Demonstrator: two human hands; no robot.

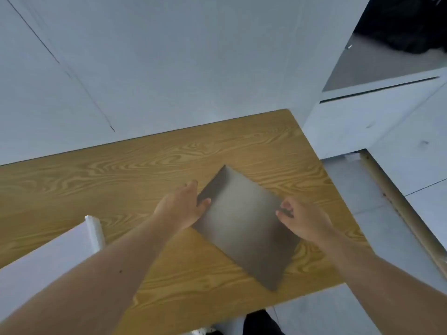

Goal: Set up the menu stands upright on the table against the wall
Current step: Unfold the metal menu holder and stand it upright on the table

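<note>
A dark grey menu stand [244, 223] lies slanted on the wooden table [121, 180], its far corner raised a little toward the white wall [169, 68]. My left hand [183, 204] grips its left edge, thumb on top and fingers underneath. On the right edge, my right hand [302, 218] rests with fingers curled over the rim. Only one stand shows; its printed side is hidden.
A white chair back [60, 252] rises at the table's near left. White cabinets [377, 117] with a grey shelf stand to the right of the table. A wooden strip [399, 213] runs along the tiled floor at right.
</note>
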